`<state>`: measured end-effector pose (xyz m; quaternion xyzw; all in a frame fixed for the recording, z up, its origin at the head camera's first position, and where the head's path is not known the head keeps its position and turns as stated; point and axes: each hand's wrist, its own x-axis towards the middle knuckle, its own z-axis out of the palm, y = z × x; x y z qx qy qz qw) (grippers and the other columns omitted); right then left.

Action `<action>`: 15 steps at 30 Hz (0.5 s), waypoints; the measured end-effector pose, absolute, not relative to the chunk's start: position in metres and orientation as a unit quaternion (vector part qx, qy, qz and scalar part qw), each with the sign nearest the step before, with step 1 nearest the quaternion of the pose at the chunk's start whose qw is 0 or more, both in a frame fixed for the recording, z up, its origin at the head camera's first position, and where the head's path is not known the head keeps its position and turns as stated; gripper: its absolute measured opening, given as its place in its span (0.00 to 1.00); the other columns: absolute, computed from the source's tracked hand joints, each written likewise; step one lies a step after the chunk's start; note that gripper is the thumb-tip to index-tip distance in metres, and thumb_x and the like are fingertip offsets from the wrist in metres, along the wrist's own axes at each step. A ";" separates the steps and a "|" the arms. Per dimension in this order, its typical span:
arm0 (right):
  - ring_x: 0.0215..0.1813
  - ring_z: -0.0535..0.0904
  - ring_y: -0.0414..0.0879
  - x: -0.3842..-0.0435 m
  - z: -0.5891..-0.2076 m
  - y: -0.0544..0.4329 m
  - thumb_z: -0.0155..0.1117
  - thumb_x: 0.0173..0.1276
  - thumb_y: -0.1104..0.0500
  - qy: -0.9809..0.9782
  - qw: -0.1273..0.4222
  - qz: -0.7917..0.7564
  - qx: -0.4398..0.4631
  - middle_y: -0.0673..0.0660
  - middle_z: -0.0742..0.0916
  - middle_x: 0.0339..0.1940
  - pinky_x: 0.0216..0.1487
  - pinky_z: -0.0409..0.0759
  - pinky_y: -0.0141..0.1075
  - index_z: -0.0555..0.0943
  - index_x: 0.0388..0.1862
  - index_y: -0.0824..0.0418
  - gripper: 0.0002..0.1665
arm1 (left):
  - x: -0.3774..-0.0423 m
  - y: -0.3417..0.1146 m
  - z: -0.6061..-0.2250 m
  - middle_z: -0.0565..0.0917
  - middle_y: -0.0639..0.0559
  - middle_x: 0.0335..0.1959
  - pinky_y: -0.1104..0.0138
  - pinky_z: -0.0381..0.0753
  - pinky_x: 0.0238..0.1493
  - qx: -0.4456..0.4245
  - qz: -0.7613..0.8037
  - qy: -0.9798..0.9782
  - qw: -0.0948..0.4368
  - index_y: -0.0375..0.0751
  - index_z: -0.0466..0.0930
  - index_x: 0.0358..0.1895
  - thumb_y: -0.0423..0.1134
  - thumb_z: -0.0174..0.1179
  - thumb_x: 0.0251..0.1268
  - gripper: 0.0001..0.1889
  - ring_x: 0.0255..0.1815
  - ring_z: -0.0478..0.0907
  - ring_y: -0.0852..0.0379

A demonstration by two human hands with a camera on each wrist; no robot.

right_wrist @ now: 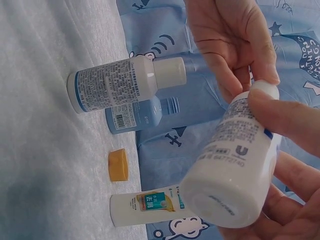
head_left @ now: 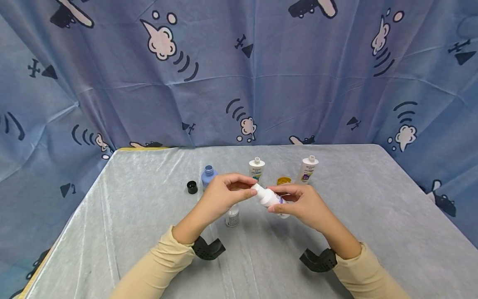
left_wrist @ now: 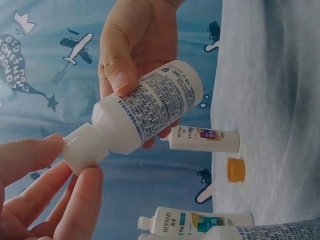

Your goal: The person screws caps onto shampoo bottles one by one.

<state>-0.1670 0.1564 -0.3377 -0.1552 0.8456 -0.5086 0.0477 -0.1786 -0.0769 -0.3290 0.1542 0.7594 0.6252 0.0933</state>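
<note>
A white bottle (left_wrist: 160,102) with dense blue print is held tilted above the table, its capped end toward the left hand. My right hand (head_left: 300,201) grips the body, thumb on one side and fingers on the other. With thumb and fingertips, my left hand (head_left: 228,191) pinches the white cap (left_wrist: 85,149) at the bottle's neck. Below the left hand stands a second white bottle (head_left: 232,217), whose white cap (right_wrist: 170,73) shows in the right wrist view. Behind that hand is an uncapped blue bottle (head_left: 208,175).
A black cap (head_left: 192,187) lies left of the blue bottle. Farther back stand two uncapped white bottles, one teal-labelled (head_left: 256,167), one purple-labelled (head_left: 308,168). An orange cap (head_left: 284,180) sits between them on the grey cloth-covered table (head_left: 149,232). A patterned blue curtain (head_left: 216,83) hangs behind.
</note>
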 end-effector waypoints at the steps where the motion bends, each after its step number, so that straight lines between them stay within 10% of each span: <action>1: 0.48 0.83 0.45 -0.167 -0.338 0.157 0.79 0.56 0.58 0.844 0.048 -0.511 -0.156 0.62 0.87 0.51 0.46 0.84 0.32 0.85 0.54 0.63 0.26 | -0.179 -0.077 -0.329 0.89 0.43 0.46 0.67 0.84 0.48 0.156 0.626 0.758 0.096 0.38 0.86 0.50 0.36 0.70 0.61 0.14 0.42 0.85 0.62; 15: 0.49 0.83 0.46 -0.167 -0.336 0.156 0.79 0.56 0.58 0.843 0.046 -0.514 -0.153 0.62 0.87 0.52 0.46 0.84 0.31 0.85 0.54 0.64 0.26 | -0.178 -0.078 -0.327 0.83 0.41 0.58 0.65 0.84 0.54 0.185 0.645 0.733 0.116 0.34 0.81 0.58 0.31 0.67 0.62 0.20 0.57 0.84 0.50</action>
